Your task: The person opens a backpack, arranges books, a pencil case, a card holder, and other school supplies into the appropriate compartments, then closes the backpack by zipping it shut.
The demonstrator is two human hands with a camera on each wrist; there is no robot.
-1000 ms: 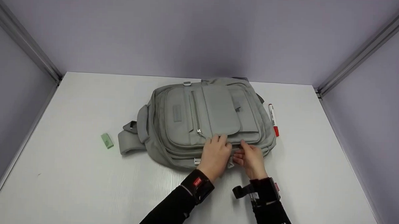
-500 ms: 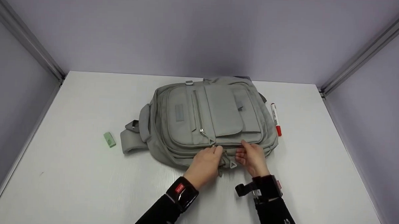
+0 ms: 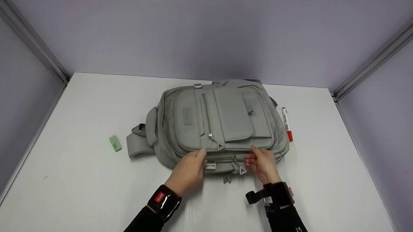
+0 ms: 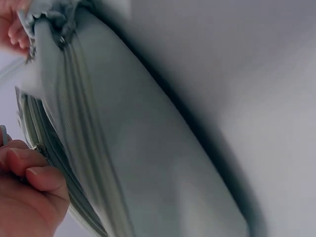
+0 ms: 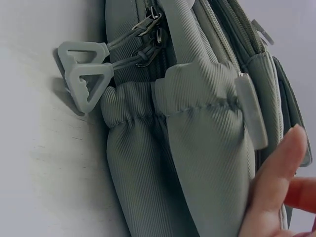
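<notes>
A grey-green backpack (image 3: 188, 136) lies on its back, with its zipped side towards me. My left hand (image 3: 187, 172) pinches a zipper pull at the front compartment's near edge. In the left wrist view, the metal zipper slider (image 4: 40, 148) sits by its curled fingers, and the zip behind it is parted. My right hand (image 3: 263, 166) grips the compartment's edge nearer the bag's bottom, thumb on top. Other triangular zipper pulls (image 5: 89, 84) hang by the gathered side pocket (image 5: 202, 133) in the right wrist view. The fingertips' exact hold is partly hidden.
A white marker with a red cap (image 3: 287, 124) lies right of the backpack on the white table (image 3: 77, 187). Left of it lies a small green block (image 3: 115, 143), near the bag's strap (image 3: 138, 146). Grey panels (image 3: 209, 33) enclose the table at the back and sides.
My left hand has moved left along the compartment's near edge, and the gap between my hands has widened. The right hand has kept its place on the edge.
</notes>
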